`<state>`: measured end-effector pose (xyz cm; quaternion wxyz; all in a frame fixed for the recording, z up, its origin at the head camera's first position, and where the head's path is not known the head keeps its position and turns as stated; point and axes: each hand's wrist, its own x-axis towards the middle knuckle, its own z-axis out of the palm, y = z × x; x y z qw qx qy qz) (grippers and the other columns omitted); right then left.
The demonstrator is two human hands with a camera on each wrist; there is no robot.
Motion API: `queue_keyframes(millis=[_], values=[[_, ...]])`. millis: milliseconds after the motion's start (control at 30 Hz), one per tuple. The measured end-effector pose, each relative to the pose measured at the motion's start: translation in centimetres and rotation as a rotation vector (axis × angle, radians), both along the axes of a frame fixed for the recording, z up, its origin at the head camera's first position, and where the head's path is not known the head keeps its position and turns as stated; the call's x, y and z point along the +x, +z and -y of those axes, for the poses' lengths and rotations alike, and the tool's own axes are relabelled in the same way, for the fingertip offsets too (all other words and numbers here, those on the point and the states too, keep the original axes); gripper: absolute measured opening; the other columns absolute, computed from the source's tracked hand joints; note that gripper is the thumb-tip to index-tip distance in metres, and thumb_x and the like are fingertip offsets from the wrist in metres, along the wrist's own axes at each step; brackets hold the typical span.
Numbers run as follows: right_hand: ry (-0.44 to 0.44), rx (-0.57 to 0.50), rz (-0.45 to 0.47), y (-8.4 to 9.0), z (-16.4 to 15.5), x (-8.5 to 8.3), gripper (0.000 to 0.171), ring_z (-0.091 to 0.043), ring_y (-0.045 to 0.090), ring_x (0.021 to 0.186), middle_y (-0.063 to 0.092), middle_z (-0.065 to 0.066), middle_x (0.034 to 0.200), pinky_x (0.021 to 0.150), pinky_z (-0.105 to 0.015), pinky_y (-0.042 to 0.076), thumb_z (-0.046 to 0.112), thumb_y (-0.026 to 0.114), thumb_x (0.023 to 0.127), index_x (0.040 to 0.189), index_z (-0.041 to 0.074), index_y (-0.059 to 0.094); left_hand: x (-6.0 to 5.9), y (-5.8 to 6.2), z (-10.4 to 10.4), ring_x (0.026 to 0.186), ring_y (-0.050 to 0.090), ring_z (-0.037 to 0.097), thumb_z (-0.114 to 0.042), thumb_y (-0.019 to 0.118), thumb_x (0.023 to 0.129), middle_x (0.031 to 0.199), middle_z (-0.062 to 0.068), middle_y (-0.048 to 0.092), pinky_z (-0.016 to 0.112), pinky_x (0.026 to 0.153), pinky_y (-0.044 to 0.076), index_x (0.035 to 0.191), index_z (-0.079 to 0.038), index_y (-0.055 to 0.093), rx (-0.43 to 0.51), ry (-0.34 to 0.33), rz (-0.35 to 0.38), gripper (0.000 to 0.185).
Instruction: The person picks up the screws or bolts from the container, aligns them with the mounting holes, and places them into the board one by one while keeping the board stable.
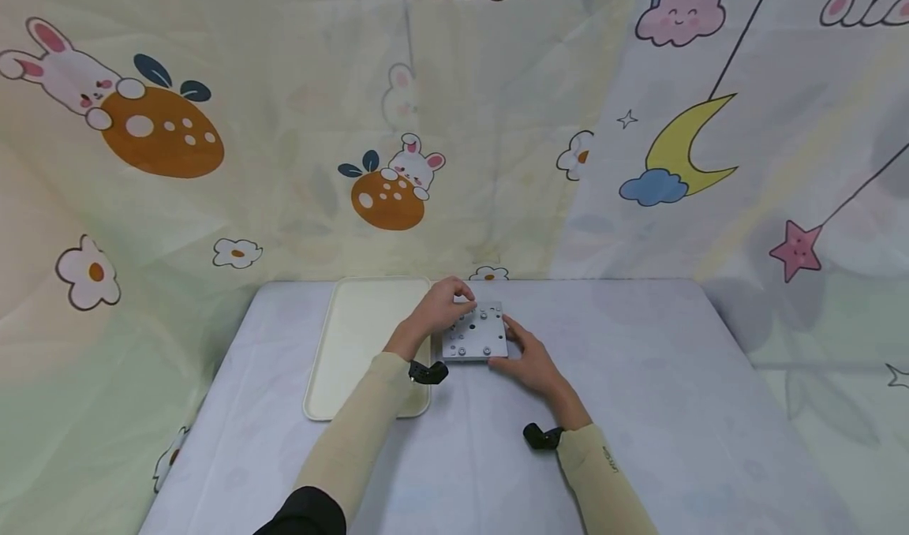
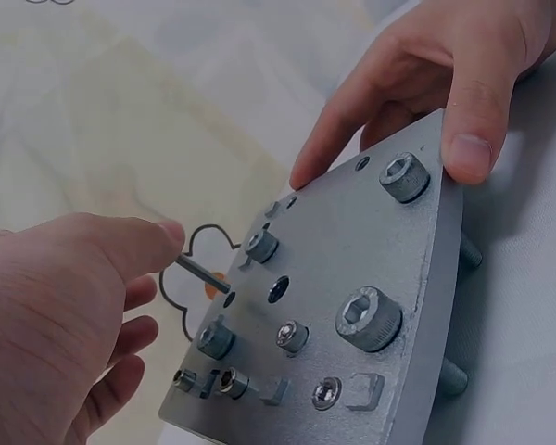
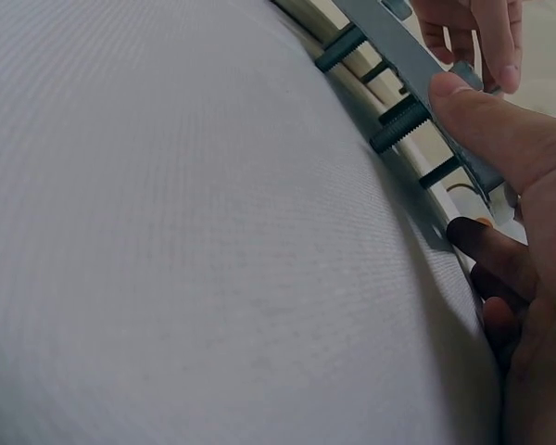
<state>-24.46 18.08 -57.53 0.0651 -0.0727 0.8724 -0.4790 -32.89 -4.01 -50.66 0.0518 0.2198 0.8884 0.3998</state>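
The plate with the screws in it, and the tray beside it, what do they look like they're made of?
The plate looks like metal, probably aluminium: matte grey face, crisp machined edges and holes. Its screws look like steel, brighter and shinier, with hex sockets. The tray seems to be plastic: smooth cream surface, rounded moulded rim, though the head view leaves that open.

place: staged recording booth | evidence: cartoon bunny backdrop (image 1: pixel 163 125) curtains around cloth-covered table (image 1: pixel 639 377), cream tray (image 1: pixel 355 346)

Bare pale tablecloth (image 1: pixel 639 377) right of the gripped square grey metal plate (image 1: pixel 477 334); cream rectangular plastic tray (image 1: pixel 355 346) crowds its left.
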Motion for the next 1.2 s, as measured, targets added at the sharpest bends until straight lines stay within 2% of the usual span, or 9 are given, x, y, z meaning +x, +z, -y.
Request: queue_keyframes(millis=[300,600,900,1200], values=[[0.001,-0.01,-0.017,-0.2,0.0,-0.1,0.099,-0.028,0.033,0.138,0.052,-0.009,0.139,0.112,-0.048,0.024,0.053,0.08,0.073,0.153,0.026,0.028,-0.3,-0.9,0.0,0.108,0.055,0.016,-0.027,0.066,0.093,0.113,-0.001,0.058,0.036,0.091,0.048,0.095,-0.017,0.069,-0.027,0.037,0.013,0.011],[-0.004,-0.015,-0.032,0.0,0.1,0.0,0.097,-0.029,0.034,0.138,0.053,-0.01,0.137,0.112,-0.049,0.025,0.046,0.082,0.075,0.153,0.024,0.029,-0.4,-1.0,0.0,0.109,0.055,0.02,-0.027,0.066,0.093,0.114,0.0,0.058,0.037,0.09,0.048,0.096,-0.016,0.068,-0.002,0.056,-0.004,0.011],[-0.012,-0.002,0.001,0.4,0.1,0.2,0.098,-0.029,0.033,0.139,0.052,-0.01,0.138,0.112,-0.05,0.023,0.048,0.082,0.075,0.154,0.025,0.029,-0.4,-1.4,-0.2,0.106,0.055,0.019,-0.028,0.065,0.094,0.11,-0.001,0.058,0.035,0.088,0.049,0.097,-0.016,0.07,0.013,0.048,-0.011,0.013],[-0.016,0.004,-0.005,0.1,0.1,0.1,0.097,-0.028,0.035,0.137,0.053,-0.009,0.137,0.111,-0.049,0.026,0.048,0.081,0.075,0.153,0.026,0.029,-0.5,-1.6,-0.1,0.106,0.055,0.018,-0.029,0.065,0.094,0.112,-0.001,0.058,0.036,0.089,0.048,0.1,-0.017,0.07,-0.018,0.05,0.001,0.014]])
